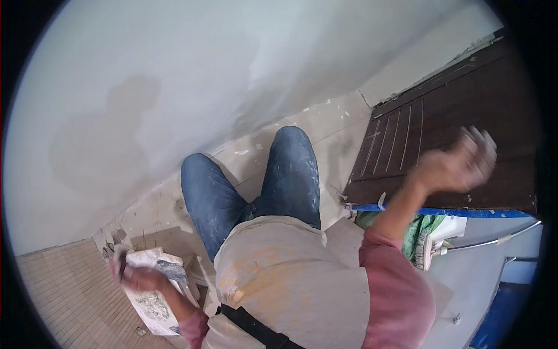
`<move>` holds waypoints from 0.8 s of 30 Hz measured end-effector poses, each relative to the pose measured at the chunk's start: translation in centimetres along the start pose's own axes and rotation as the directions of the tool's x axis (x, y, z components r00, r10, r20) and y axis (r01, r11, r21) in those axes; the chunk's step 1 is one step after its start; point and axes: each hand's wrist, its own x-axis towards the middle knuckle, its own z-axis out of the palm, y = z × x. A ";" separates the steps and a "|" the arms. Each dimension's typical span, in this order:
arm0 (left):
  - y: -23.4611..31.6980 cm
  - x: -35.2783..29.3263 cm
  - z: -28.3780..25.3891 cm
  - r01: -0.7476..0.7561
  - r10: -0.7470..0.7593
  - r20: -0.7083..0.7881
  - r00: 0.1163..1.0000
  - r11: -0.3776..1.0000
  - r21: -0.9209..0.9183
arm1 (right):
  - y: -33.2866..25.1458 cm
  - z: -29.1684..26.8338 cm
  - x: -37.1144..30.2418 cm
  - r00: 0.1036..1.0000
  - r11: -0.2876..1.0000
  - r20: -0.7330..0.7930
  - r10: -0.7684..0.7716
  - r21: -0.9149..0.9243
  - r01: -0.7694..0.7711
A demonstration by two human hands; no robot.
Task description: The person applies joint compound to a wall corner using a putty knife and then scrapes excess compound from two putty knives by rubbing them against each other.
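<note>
My right hand (456, 166) is raised at the right, in front of a dark brown panelled door (447, 110). Its fingers are whitish at the tips, loosely bent, apart and slightly blurred, with nothing seen in them. Low at the left, my left hand (139, 278) hovers over or beside a white, plaster-smeared box-like thing (156, 308). Its fingers point up and away; blur hides whether anything is between them. A broad pale wall (192, 75) with grey, damp-looking patches stands before my knees.
Tiled floor (334, 125) with white splashes runs along the wall's foot. Ribbed brown flooring (70, 291) lies at the left. Below the door's blue edge are a green sack (419, 232), a pale-bristled brush (426, 250) and a curved metal rod (494, 240).
</note>
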 end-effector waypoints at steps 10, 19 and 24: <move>8.0 -5.9 21.4 0.395 -0.055 0.734 0.677 0.869 -0.299 | 14.3 -19.5 5.0 0.970 0.742 -0.149 0.190 -0.625 -0.242; 6.7 -10.1 20.7 0.455 -0.068 0.877 0.476 0.872 -0.180 | 15.6 -19.7 3.4 0.799 0.800 0.043 0.600 -0.029 -0.600; 7.5 -9.3 20.1 0.608 -0.233 0.871 0.432 0.789 -0.091 | 14.0 -18.5 3.3 0.838 0.839 0.071 0.540 0.031 -0.543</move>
